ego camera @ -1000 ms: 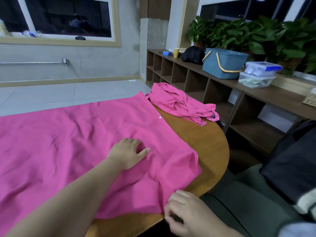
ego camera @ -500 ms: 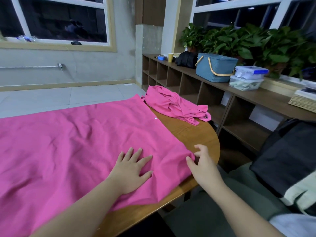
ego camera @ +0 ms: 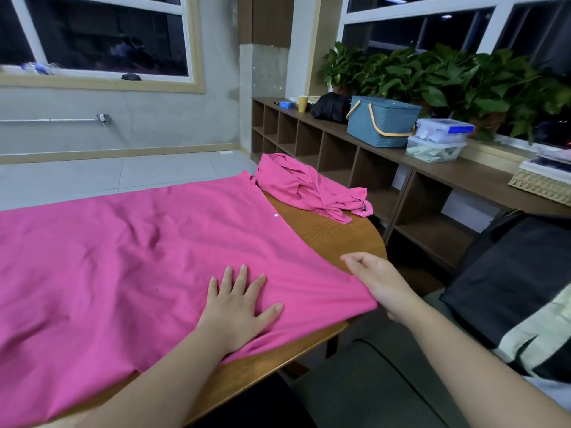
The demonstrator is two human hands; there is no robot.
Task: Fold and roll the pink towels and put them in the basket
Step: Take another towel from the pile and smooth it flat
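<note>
A large pink towel (ego camera: pixel 129 257) lies spread across the wooden bench (ego camera: pixel 333 233), filling the frame's left. The left hand (ego camera: pixel 238 307), fingers flat and splayed, presses it down, likely to anchor it. The right hand (ego camera: pixel 377 282), fingers loosely open, touches its right edge. The blue basket (ego camera: pixel 381 122) sits on a shelf at upper right.

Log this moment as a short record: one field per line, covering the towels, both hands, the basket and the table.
spread towel: pink towel lies flat over the wooden table, slightly creased
second towel: crumpled pink towel at the table's far end
left hand: left hand pressed flat on the spread towel, fingers straight
right hand: right hand at the towel's right edge, fingers loosely curled; whether it holds the cloth cannot be told
basket: blue basket with yellow handles on the shelf unit, lid on
progress: no towel folded or rolled yet
</note>
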